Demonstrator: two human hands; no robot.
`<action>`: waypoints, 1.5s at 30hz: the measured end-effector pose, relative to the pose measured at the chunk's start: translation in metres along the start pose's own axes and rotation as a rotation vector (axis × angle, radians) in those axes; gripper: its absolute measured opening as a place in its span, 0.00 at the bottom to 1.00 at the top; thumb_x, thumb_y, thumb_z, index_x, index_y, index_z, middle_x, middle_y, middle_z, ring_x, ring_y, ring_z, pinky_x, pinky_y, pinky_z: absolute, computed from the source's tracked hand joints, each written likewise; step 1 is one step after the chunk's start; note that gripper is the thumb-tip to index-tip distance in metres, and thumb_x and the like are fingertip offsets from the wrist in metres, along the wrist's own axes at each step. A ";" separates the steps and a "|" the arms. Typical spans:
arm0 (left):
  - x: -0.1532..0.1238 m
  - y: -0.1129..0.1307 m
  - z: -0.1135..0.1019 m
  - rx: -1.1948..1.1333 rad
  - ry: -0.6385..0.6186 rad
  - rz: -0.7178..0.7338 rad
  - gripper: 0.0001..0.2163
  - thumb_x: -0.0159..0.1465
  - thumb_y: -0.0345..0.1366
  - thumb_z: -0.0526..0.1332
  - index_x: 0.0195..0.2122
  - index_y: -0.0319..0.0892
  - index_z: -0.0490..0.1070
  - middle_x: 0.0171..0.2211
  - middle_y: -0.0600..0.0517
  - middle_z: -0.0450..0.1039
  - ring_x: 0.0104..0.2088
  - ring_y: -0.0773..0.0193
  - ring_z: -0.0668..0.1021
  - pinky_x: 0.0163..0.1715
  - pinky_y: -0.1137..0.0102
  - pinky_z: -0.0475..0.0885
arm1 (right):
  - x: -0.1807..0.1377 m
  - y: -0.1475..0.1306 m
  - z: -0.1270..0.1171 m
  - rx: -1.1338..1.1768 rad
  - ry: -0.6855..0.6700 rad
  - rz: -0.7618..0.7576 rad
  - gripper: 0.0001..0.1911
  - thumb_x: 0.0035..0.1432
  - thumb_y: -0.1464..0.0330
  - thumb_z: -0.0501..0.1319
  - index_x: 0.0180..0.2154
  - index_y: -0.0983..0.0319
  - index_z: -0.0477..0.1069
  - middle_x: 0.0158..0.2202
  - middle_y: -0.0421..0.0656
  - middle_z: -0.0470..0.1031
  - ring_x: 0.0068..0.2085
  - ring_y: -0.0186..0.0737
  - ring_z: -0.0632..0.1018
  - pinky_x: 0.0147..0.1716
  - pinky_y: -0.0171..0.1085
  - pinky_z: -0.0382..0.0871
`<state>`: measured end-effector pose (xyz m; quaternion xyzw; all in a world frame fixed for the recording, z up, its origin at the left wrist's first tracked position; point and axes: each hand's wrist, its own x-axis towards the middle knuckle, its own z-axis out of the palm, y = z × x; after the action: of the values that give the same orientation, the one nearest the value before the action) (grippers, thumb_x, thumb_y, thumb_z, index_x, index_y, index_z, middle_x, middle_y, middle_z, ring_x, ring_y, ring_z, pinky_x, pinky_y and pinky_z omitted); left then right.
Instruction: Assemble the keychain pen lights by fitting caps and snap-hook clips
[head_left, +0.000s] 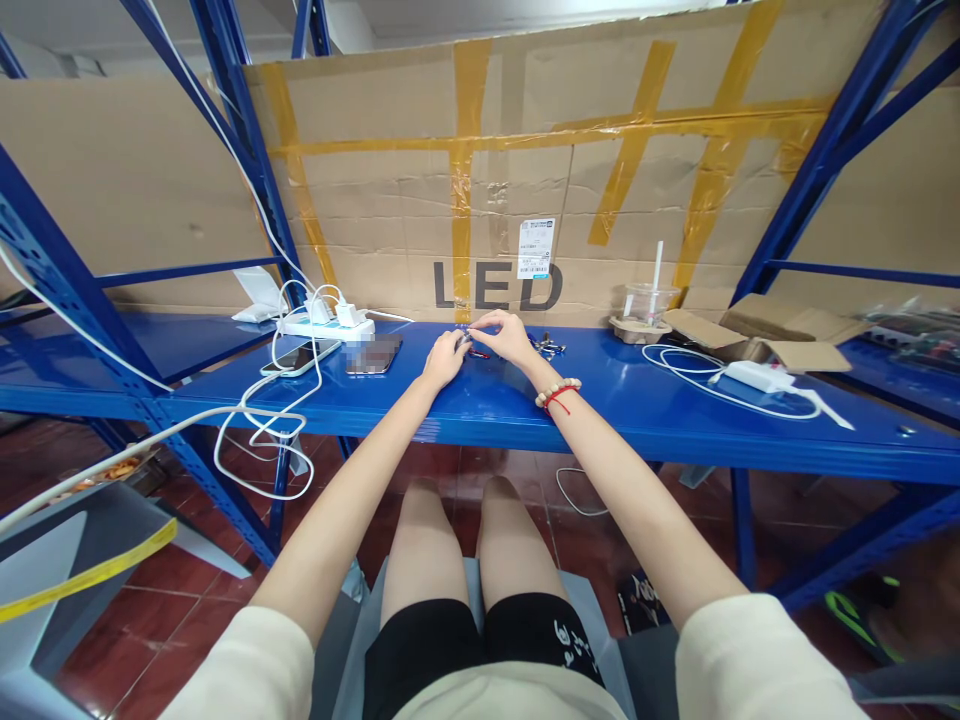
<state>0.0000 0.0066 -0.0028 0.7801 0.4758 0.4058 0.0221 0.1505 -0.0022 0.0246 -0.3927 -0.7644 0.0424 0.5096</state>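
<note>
Both my arms reach out over a blue metal shelf (525, 400). My left hand (445, 358) rests on the shelf with its fingers curled around a small dark part I cannot make out. My right hand (504, 334) meets it from the right, fingertips pinched on the same small part. A small red-and-dark piece (478, 353) lies on the shelf between the two hands. More small metal parts (547, 347) lie just right of my right hand. A bead bracelet and red string (559, 392) sit on my right wrist.
A white power strip (326, 323) with plugs and cables sits at left, with two phones (300, 357) in front of it. A plastic cup with a straw (649, 303), open cardboard (780, 335) and a white charger (757, 376) lie at right. Taped cardboard marked LED (496, 286) backs the shelf.
</note>
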 end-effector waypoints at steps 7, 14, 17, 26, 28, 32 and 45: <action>0.000 0.001 0.000 -0.008 0.003 -0.002 0.07 0.63 0.35 0.53 0.27 0.42 0.64 0.29 0.50 0.67 0.34 0.61 0.71 0.37 0.68 0.66 | -0.001 0.001 0.001 -0.003 -0.032 -0.010 0.05 0.49 0.67 0.64 0.30 0.60 0.78 0.35 0.43 0.77 0.40 0.39 0.76 0.41 0.36 0.69; 0.000 0.001 0.000 -0.008 0.001 0.003 0.07 0.63 0.34 0.54 0.27 0.42 0.63 0.29 0.50 0.67 0.34 0.61 0.71 0.37 0.68 0.66 | -0.001 0.000 0.000 0.024 -0.042 -0.001 0.05 0.48 0.68 0.64 0.29 0.60 0.78 0.34 0.43 0.77 0.39 0.39 0.76 0.40 0.36 0.69; 0.000 0.001 0.001 -0.012 -0.005 0.009 0.06 0.62 0.33 0.54 0.28 0.42 0.64 0.29 0.50 0.67 0.34 0.61 0.71 0.37 0.68 0.66 | -0.001 0.001 0.000 0.031 -0.046 -0.001 0.05 0.47 0.68 0.64 0.28 0.61 0.78 0.34 0.43 0.77 0.39 0.39 0.76 0.40 0.37 0.69; -0.001 0.001 0.000 -0.040 -0.010 0.002 0.06 0.61 0.32 0.55 0.27 0.42 0.65 0.29 0.50 0.67 0.34 0.61 0.71 0.37 0.68 0.65 | -0.002 -0.001 0.000 0.005 -0.081 0.005 0.05 0.47 0.68 0.64 0.28 0.60 0.78 0.35 0.43 0.77 0.39 0.40 0.76 0.41 0.37 0.69; -0.001 0.002 0.000 -0.047 -0.010 0.000 0.05 0.61 0.32 0.55 0.28 0.42 0.66 0.29 0.50 0.68 0.35 0.61 0.71 0.38 0.68 0.65 | -0.002 -0.001 0.000 0.011 -0.085 -0.013 0.04 0.47 0.69 0.64 0.27 0.61 0.78 0.34 0.44 0.77 0.39 0.39 0.76 0.42 0.37 0.69; 0.000 0.000 0.001 -0.043 -0.010 0.009 0.06 0.62 0.33 0.55 0.29 0.42 0.66 0.29 0.50 0.67 0.34 0.61 0.71 0.37 0.68 0.66 | -0.001 0.001 0.002 0.018 -0.079 -0.004 0.05 0.48 0.67 0.63 0.27 0.61 0.77 0.34 0.43 0.77 0.39 0.39 0.76 0.42 0.36 0.69; 0.002 0.000 0.001 -0.128 0.015 -0.010 0.03 0.60 0.30 0.56 0.28 0.41 0.66 0.29 0.51 0.67 0.34 0.62 0.71 0.40 0.68 0.66 | 0.001 0.026 -0.009 -0.140 0.197 0.359 0.12 0.56 0.66 0.57 0.37 0.62 0.77 0.36 0.44 0.79 0.40 0.43 0.77 0.40 0.40 0.70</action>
<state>0.0014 0.0087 -0.0025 0.7717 0.4528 0.4409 0.0703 0.1722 0.0130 0.0175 -0.5591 -0.6299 0.0405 0.5376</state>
